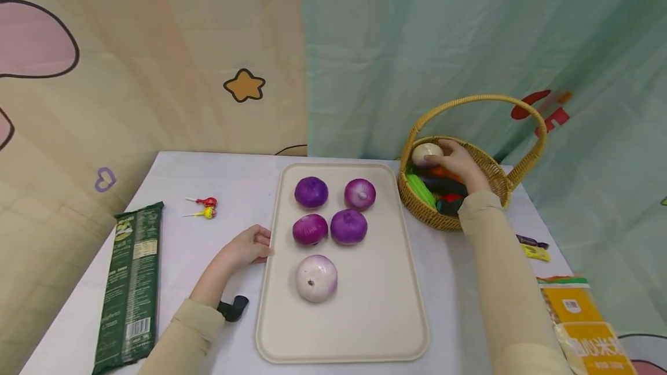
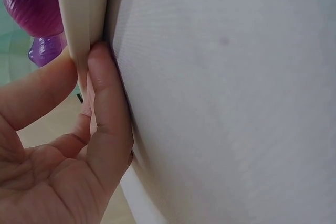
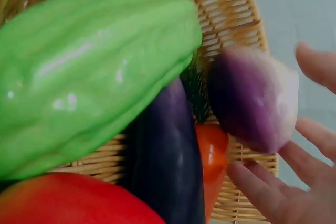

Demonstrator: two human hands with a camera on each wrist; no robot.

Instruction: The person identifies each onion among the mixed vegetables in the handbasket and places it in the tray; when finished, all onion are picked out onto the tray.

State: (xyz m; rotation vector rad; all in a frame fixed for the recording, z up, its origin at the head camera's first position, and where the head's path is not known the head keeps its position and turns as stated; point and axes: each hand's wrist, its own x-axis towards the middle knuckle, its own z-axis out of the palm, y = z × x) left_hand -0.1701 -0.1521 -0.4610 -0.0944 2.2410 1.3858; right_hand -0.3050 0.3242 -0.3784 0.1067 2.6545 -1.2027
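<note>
Right hand (image 1: 458, 161) closes its grip on the pale onion (image 1: 426, 154) in the basket (image 1: 490, 175); lift it clear of the handle. Left hand (image 1: 250, 246) pinches the tray (image 1: 365, 328) edge.

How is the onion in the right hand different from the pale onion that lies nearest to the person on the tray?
The onion in the right hand is held over the wicker basket by the right hand; the pale onion on the tray lies free on the beige tray, untouched. The held onion looks smaller in the head view. Fingers partly hide the held onion, while the tray onion shows whole. Both are pale with a purple tint.
</note>
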